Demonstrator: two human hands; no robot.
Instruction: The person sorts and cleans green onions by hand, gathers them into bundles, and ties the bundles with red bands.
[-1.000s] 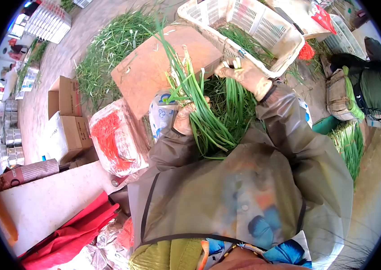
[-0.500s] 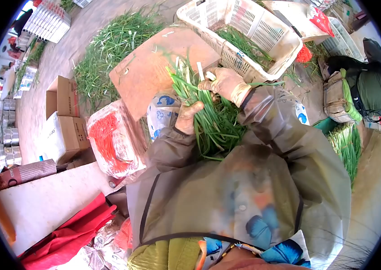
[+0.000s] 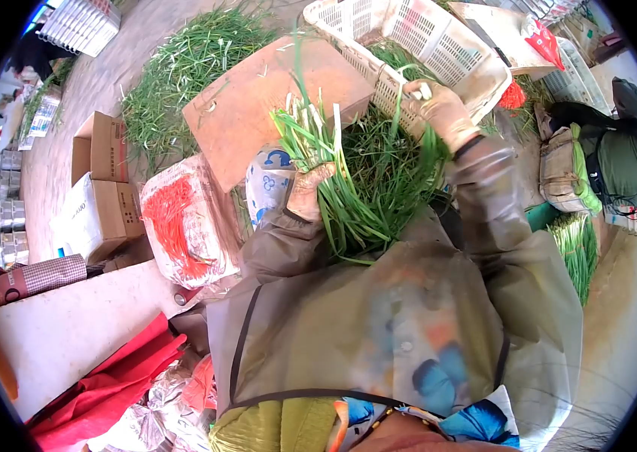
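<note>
My left hand [image 3: 311,192] is closed around a bunch of green chives [image 3: 348,200], its pale stem ends pointing up and away from me and its leaves drooping toward my lap. My right hand [image 3: 443,113], gloved, has its fingers bent round a few chives [image 3: 430,147] beside the near wall of the white crate [image 3: 390,94]. A pale stem end shows at its fingertips, and green leaves hang below. More loose chives lie heaped between my arms, partly behind the bunch.
A brown board [image 3: 258,105] lies ahead, with a large chive pile [image 3: 198,71] beyond it. Red ties [image 3: 175,226] rest on a white packet at left, near an open cardboard box [image 3: 111,218]. Bundled chives [image 3: 574,248] and a dark green bag [image 3: 627,154] are at right.
My right hand has moved away from the bunch, right and up toward the crate, with a few chives in it. My left hand keeps hold of the bunch, nearly in place.
</note>
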